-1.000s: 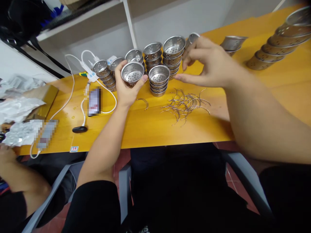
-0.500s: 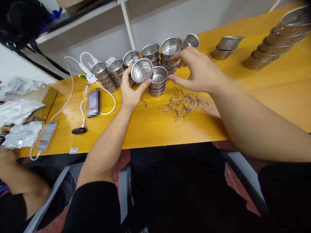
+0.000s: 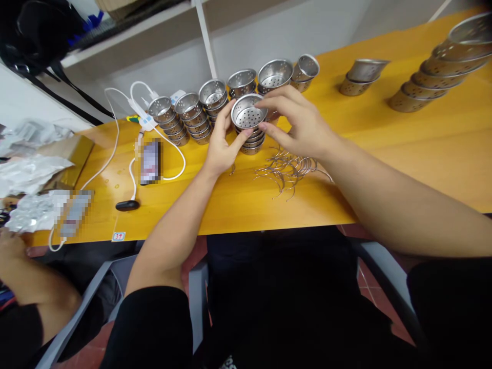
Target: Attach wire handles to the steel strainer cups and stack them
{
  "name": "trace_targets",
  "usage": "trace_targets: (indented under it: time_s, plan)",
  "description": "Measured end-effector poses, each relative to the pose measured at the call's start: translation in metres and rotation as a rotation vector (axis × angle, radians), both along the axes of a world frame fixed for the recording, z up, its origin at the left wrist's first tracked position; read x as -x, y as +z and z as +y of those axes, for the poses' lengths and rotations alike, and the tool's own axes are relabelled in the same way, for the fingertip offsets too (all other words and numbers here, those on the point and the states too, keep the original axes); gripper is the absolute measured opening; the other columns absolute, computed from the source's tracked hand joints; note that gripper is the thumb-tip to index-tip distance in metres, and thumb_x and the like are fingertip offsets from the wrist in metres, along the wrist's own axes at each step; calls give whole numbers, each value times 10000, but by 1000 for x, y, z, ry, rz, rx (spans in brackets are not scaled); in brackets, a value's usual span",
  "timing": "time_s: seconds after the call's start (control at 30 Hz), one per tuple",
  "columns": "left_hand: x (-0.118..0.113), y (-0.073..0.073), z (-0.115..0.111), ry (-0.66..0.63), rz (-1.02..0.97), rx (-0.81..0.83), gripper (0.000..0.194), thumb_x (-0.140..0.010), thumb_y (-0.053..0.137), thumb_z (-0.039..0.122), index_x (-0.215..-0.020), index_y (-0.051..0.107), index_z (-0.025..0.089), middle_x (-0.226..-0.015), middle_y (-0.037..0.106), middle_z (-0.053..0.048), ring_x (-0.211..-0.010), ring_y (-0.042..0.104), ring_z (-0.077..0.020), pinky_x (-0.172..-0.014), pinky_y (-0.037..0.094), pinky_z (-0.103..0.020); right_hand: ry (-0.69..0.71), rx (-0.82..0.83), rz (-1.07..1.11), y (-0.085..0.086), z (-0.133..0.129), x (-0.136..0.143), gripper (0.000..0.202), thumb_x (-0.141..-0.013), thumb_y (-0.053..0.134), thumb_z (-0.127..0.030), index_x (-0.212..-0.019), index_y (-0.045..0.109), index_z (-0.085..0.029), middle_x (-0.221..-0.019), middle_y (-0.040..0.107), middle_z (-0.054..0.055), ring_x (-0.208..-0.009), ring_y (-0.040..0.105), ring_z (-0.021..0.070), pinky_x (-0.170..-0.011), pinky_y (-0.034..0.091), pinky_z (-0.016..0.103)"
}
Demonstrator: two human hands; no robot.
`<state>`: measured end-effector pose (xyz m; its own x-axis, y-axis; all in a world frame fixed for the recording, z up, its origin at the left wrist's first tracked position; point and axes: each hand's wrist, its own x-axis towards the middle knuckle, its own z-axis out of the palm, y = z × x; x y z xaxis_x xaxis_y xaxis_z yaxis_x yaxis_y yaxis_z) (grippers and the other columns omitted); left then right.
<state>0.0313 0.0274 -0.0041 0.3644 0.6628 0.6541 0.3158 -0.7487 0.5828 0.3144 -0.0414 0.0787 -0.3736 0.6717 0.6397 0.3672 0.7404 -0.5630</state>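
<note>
A shallow perforated metal cup (image 3: pixel 249 114) sits over a short stack of similar cups (image 3: pixel 252 145), its open top tilted toward me. My left hand (image 3: pixel 223 143) grips its left side, thumb along the front and fingers behind. At the right rim, my right hand (image 3: pixel 298 120) has its thumb and fingertips on the cup; some of its fingers are hidden. Just in front lies a loose pile of thin curved metal wires (image 3: pixel 294 169). More stacked cups stand in a row behind, among them a wide-mouthed one (image 3: pixel 275 74).
Cup stacks stand at left (image 3: pixel 188 115) and a tall leaning stack (image 3: pixel 434 77) at far right. A short pair of cups (image 3: pixel 359 77) sits between. A phone (image 3: pixel 149 161) with white cables and a black oval device (image 3: pixel 127 205) lie left. Another person's arm (image 3: pixel 34 287) is at lower left.
My left hand has moved right with the cup, bringing it over the front stack. My right hand has come left from the back stack to this cup's rim.
</note>
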Motion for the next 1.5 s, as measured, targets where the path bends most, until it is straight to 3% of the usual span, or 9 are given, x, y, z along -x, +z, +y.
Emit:
trace_targets:
  time_s: [0.2,0.4,0.5,0.67,0.9,1.1,1.23,1.4,1.5]
  plan:
    - [3,-13,8,-42,39,3,1037,-1281,571,898,-2066,90,420,-2028,546,-208,-1919,624,-383,-1572,562,-630,-5,34,-6,-3,1,-1,767,-1123,784,-1010,-1613,918,-436,-1659,835,159,-1569,756,539,-1385,677,782]
    - [8,-22,11,-90,29,-15,1091,-1183,678,1003,-1992,347,351,-1951,619,-219,-1815,715,-426,-1494,648,-635,28,-17,-28,-9,1,6,786,-1111,932,-870,-1761,860,-435,-1947,664,121,-1878,547,556,-1581,472,803]
    - [11,-21,12,-89,84,-31,1105,-1195,659,998,-2019,309,350,-1959,610,-219,-1811,714,-432,-1500,641,-641,51,-32,-42,-11,1,11,663,-1105,993,-774,-1682,911,-458,-2019,590,89,-1931,482,557,-1587,445,837]
    - [5,-17,4,-84,84,-34,1109,-1231,683,925,-2055,188,371,-1998,567,-215,-1862,678,-406,-1531,628,-623,81,37,-57,-5,-1,11,463,-1111,972,-767,-1414,998,-418,-1937,677,92,-1887,535,564,-1542,487,880]
    - [2,-18,-1,-115,65,94,1004,-1160,842,909,-1881,530,284,-1813,765,-207,-1653,833,-403,-1431,721,-645,112,117,-25,7,-5,10,532,-1015,1026,-892,-1332,1007,-466,-1828,769,45,-1853,543,538,-1560,485,808]
    - [7,-12,0,-159,73,103,1117,-1080,864,1004,-1850,554,256,-1788,774,-217,-1607,837,-410,-1406,722,-642,72,61,-94,6,-5,8,456,-1108,964,-790,-1352,992,-406,-1870,724,97,-1798,630,556,-1479,583,823]
    - [7,-9,0,-137,112,125,1124,-1083,867,999,-1872,538,269,-1822,765,-211,-1641,814,-416,-1444,686,-644,85,52,-105,6,-1,7,383,-1136,953,-705,-1359,991,-397,-1853,737,86,-1773,652,550,-1507,563,814]
    - [8,-8,-1,-144,110,138,1163,-1075,846,1025,-1899,513,276,-1867,726,-219,-1713,761,-444,-1506,622,-679,88,72,-114,2,2,8,405,-1154,927,-746,-1346,989,-396,-1890,714,76,-1736,688,541,-1500,590,789]
    - [9,-3,-10,-141,90,186,1157,-1033,916,1004,-1864,543,291,-1862,717,-206,-1732,742,-464,-1496,636,-709,113,53,-103,-4,5,6,491,-1159,906,-805,-1448,978,-414,-1935,675,59,-1759,678,550,-1508,583,798]
